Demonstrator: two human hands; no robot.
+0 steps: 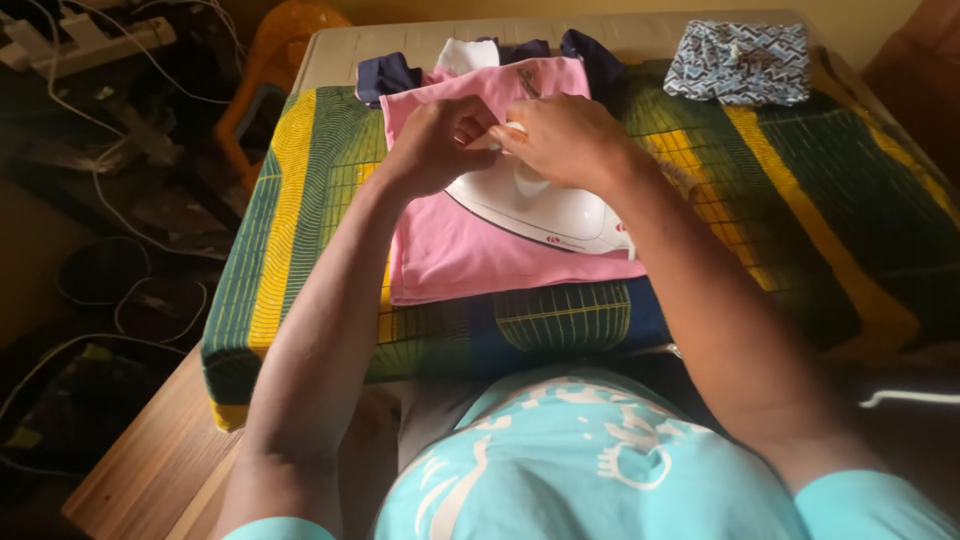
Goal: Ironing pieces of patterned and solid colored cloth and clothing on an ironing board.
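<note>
Garment: pink shirt (470, 250), flat mid-board on the striped cloth (800, 180), collar toward the far edge.
Iron: white iron (540, 205) resting on the shirt, under both wrists.
Left hand (440, 145): fingers curled shut, pinching pink fabric.
Right hand (565, 135): fingers closed, pinching the same fold.
Far edge: navy garment (385, 75); patterned blue cloth (740, 60) at the far right corner.
Risk: the soleplate, if hot, likely scorches fabric or burns a forearm.
</note>
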